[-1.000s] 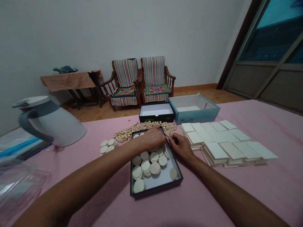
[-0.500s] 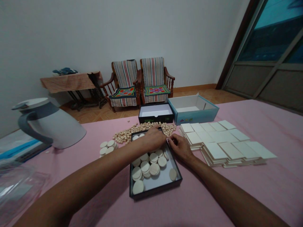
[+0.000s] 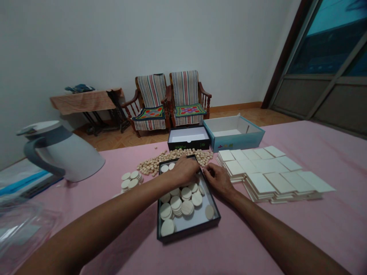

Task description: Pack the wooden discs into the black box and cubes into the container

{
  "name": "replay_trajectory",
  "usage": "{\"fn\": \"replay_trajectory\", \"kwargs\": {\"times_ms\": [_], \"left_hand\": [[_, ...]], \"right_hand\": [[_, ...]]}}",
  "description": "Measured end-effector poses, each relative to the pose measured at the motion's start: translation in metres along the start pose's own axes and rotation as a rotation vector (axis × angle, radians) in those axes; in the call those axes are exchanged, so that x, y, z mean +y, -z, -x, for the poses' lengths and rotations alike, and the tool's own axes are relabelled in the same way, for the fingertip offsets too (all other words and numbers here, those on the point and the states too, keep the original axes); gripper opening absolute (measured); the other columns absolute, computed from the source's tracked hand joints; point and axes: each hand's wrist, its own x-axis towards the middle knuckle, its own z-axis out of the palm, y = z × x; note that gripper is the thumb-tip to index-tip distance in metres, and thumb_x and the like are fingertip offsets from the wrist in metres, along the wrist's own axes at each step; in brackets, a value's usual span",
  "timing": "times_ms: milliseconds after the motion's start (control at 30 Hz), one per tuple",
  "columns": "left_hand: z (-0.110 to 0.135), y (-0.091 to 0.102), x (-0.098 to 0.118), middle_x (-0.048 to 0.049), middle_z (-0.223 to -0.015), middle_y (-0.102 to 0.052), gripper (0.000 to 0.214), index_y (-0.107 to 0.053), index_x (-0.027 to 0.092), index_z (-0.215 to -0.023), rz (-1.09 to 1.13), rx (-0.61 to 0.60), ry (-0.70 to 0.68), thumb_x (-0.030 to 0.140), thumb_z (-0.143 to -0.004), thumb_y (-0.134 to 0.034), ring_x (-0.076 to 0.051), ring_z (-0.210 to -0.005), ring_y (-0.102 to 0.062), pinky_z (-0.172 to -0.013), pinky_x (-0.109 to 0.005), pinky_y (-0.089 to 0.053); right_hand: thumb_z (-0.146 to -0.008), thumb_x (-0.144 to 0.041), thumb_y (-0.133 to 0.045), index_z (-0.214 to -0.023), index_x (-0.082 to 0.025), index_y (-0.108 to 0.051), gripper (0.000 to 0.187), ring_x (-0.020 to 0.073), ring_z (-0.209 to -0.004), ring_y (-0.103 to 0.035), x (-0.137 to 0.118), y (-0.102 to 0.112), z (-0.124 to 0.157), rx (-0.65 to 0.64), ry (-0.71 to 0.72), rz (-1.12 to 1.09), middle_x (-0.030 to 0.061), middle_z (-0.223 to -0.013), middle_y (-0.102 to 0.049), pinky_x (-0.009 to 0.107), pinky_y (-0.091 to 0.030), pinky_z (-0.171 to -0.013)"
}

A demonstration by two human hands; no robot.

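Note:
A shallow black-rimmed tray (image 3: 190, 233), like a box lid, holds many round wooden discs (image 3: 187, 207), some stacked and some leaning. My left hand (image 3: 186, 171) reaches over the tray's far end, fingers curled downward; whatever lies under them is hidden by the back of the hand. Just outside the tray's right edge, my right hand (image 3: 220, 178) rests with fingers bent and thumb close to the index finger, near the rim. Anything between its fingers cannot be made out. Small wooden pieces (image 3: 151, 164) lie heaped behind the tray.
More discs (image 3: 133, 182) sit left of the tray. Stacks of pale square tiles (image 3: 269, 166) stand on the right. A black box (image 3: 189, 145) and a light-blue box (image 3: 237, 143) are at the back. A grey jug (image 3: 83, 160) and clear plastic packaging (image 3: 20, 229) occupy the left.
My left hand has shifted slightly left and down over the tray's far end, a little away from my right hand. My right hand has barely moved.

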Motion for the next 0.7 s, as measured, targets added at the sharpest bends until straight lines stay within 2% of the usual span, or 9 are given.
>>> {"fn": "replay_trajectory", "kwargs": {"times_ms": [167, 333, 567, 700], "left_hand": [[0.0022, -0.0036, 0.0006, -0.0071, -0.078, -0.073, 0.014, -0.073, 0.021, -0.083, 0.041, 0.026, 0.058, 0.03, -0.073, -0.066, -0.024, -0.081, -0.068, -0.086, -0.041, -0.042], [0.0031, -0.0042, 0.0063, -0.0113, -0.074, -0.072, 0.018, -0.069, 0.015, -0.073, 0.016, 0.037, 0.065, 0.033, -0.075, -0.066, -0.028, -0.081, -0.068, -0.087, -0.044, -0.041], [-0.0008, -0.0077, 0.0091, -0.0131, -0.071, -0.071, 0.019, -0.067, 0.013, -0.066, -0.005, 0.038, 0.062, 0.031, -0.073, -0.068, -0.029, -0.079, -0.068, -0.085, -0.043, -0.041], [0.0064, 0.0014, 0.0041, -0.0098, -0.076, -0.072, 0.011, -0.07, 0.016, -0.077, 0.015, 0.083, 0.072, 0.026, -0.077, -0.064, -0.026, -0.082, -0.067, -0.083, -0.041, -0.041]], "right_hand": [[-0.086, -0.031, -0.048, -0.068, -0.018, -0.057, 0.023, 0.0125, -0.055, -0.053, 0.0001, 0.0006, 0.0006, -0.003, 0.005, 0.012, -0.0004, -0.06, -0.058, 0.023, -0.035, -0.054], [-0.085, -0.031, -0.048, -0.066, -0.019, -0.056, 0.024, 0.0127, -0.054, -0.053, -0.0011, 0.0012, 0.0006, 0.016, 0.009, 0.02, -0.0005, -0.059, -0.058, 0.023, -0.035, -0.054], [-0.085, -0.031, -0.049, -0.067, -0.019, -0.056, 0.023, 0.0131, -0.056, -0.054, 0.0004, 0.0011, -0.0004, -0.006, -0.01, 0.004, 0.0004, -0.06, -0.059, 0.023, -0.035, -0.054], [-0.085, -0.031, -0.049, -0.069, -0.018, -0.057, 0.022, 0.0129, -0.056, -0.054, 0.0025, 0.0007, -0.0005, -0.018, -0.015, -0.005, 0.0002, -0.061, -0.059, 0.023, -0.034, -0.054]]}}
